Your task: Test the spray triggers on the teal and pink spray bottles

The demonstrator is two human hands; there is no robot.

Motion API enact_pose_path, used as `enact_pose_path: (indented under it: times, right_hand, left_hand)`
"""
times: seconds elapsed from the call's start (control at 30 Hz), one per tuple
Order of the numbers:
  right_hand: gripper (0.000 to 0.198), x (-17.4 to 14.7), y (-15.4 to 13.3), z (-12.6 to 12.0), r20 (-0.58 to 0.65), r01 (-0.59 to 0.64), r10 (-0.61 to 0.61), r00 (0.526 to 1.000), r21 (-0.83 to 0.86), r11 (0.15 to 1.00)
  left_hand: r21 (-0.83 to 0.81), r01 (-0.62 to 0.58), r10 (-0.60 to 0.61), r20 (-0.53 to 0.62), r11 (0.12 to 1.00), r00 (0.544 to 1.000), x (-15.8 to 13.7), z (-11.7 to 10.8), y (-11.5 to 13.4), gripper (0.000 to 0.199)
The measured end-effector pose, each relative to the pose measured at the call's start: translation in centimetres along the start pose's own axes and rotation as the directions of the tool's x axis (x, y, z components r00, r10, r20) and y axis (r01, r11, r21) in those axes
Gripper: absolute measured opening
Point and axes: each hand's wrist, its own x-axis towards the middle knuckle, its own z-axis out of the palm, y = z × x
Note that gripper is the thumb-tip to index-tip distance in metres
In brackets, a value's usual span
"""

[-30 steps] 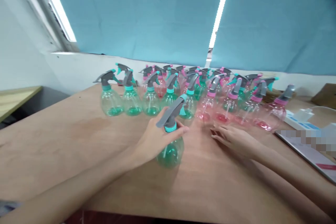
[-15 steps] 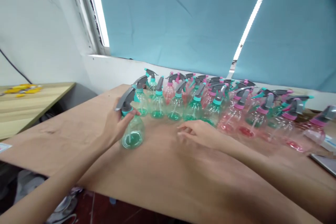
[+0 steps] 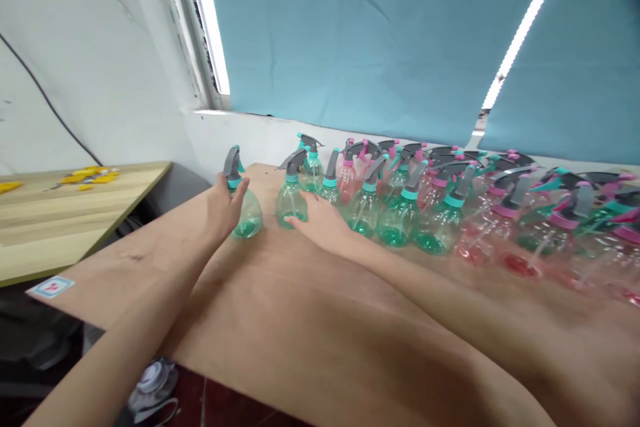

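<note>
My left hand is wrapped round the neck of a clear green spray bottle with a grey trigger head and turquoise collar. That bottle stands upright at the left end of the group, on or just above the tabletop. My right hand reaches in from the right, thumb and fingers apart, at the side of a second green spray bottle. Whether it touches this bottle I cannot tell. Another green spray bottle is partly hidden behind the right hand.
Several green and pink spray bottles crowd the back and right of the wooden table. A blue curtain hangs behind. On the left, a lower side table bears yellow pieces. A sticker marks the near-left corner.
The left hand has carried its spray bottle farther back, toward the table's left edge. My right hand has moved left and forward to the neighbouring bottle. The view has turned left.
</note>
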Motion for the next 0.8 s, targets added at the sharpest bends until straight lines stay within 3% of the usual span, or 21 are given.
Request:
enact_pose_path:
  times: [0.23, 0.57, 0.8]
  right_hand:
    - [0.071, 1.9, -0.7, 1.0, -0.013, -0.095, 0.097, 0.995, 0.066, 0.993]
    - [0.074, 4.2, 0.0, 2.1, -0.002, -0.142, 0.145, 0.989, 0.182, 0.973]
    - [0.072, 5.2, 0.0, 2.8, -0.007, -0.2, 0.203, 0.979, 0.143, 0.969]
  left_hand:
    - [0.003, -0.017, 0.017, -0.01, 1.0, 1.0, 2.1, 3.1, -1.3, 0.035]
    - [-0.03, -0.042, 0.043, 0.024, 0.999, 0.999, 2.3, 4.4, -1.2, 0.033]
    - [-0.036, -0.019, 0.021, 0.035, 0.999, 0.999, 2.2, 4.7, -1.3, 0.035]
